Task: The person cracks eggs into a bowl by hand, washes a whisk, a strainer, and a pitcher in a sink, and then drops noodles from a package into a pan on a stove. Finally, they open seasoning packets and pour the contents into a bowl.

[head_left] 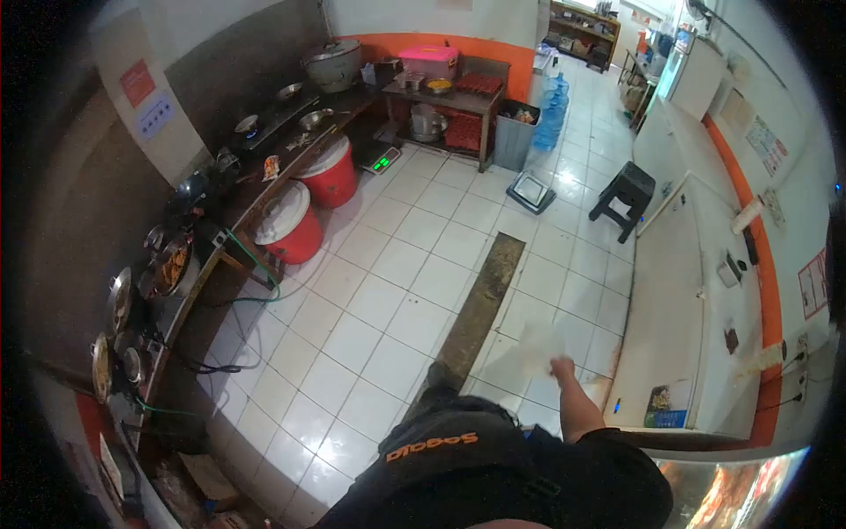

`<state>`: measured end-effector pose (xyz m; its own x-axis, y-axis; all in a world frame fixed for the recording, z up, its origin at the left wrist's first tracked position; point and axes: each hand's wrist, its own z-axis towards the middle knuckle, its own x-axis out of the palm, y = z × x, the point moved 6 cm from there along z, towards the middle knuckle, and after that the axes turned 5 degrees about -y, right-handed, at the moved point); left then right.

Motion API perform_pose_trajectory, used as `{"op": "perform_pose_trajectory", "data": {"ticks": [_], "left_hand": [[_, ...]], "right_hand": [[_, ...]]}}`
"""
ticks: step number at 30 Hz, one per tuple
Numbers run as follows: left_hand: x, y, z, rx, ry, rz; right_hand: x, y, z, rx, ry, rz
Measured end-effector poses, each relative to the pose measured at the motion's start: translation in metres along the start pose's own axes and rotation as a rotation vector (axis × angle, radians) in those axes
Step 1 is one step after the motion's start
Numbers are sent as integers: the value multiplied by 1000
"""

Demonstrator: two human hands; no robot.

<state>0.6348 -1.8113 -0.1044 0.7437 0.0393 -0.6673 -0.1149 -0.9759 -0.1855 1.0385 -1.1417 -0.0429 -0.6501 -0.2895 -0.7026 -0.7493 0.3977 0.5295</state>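
Observation:
My right hand (561,366) is out in front of my body on the right side, its fingers closed. From it hangs a thin, pale plastic bag (541,340), see-through and blurred against the white floor tiles. Its exact kind is hard to make out. A low white cabinet (652,326) stands to the right of this hand. My left hand is out of view, hidden beyond my dark shirt and apron.
A dark floor strip (485,295) runs ahead. A black stool (624,196) and a flat scale (531,191) stand on the tiles. Along the left, a counter holds pans (174,267), with red lidded buckets (295,238) below. A grey bin (515,137) is farther back.

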Motion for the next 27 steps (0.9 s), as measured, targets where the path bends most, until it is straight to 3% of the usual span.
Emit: {"op": "perform_pose_trajectory", "data": {"ticks": [1,3,8,9,10,13,15,17,18,19,20,21,22,23,24,25,27], "left_hand": [[1,-35,17,43,27,16],[-5,-101,59,142,69,50],[-81,-269,263,327,-50,119],[-165,-344,234,423,-151,76],[-208,-383,259,468,-305,39],[-321,-483,310,557,-405,-405],[-374,-538,326,702,-561,-215],[-391,-561,350,584,-577,-544],[-387,-563,364,406,-554,-571],[-360,-554,391,414,-576,-521],[-334,-546,417,420,-598,-470],[-311,-540,439,426,-621,-419],[-293,-546,426,538,-784,-115],[-270,-569,408,640,-913,211],[-259,-587,389,466,-653,208],[-242,-595,372,305,-382,190],[-165,-587,386,444,-425,370]], "right_hand": [[44,-26,22,-429,139,-850],[55,-57,-11,-328,277,-1005],[90,-27,-10,-83,355,-605],[96,-12,3,-61,358,-565],[101,4,17,-49,360,-535],[114,50,78,-36,352,-470],[116,79,126,-59,342,-476],[119,100,186,-206,337,-572],[120,120,231,-408,321,-704],[123,138,279,-656,267,-857],[127,191,311,-694,300,-870],[114,261,370,-176,193,-249],[115,299,403,358,83,344],[137,318,493,98,87,221],[160,332,581,-158,53,97],[111,459,504,17,-143,685],[157,493,654,-173,-37,982]]}}
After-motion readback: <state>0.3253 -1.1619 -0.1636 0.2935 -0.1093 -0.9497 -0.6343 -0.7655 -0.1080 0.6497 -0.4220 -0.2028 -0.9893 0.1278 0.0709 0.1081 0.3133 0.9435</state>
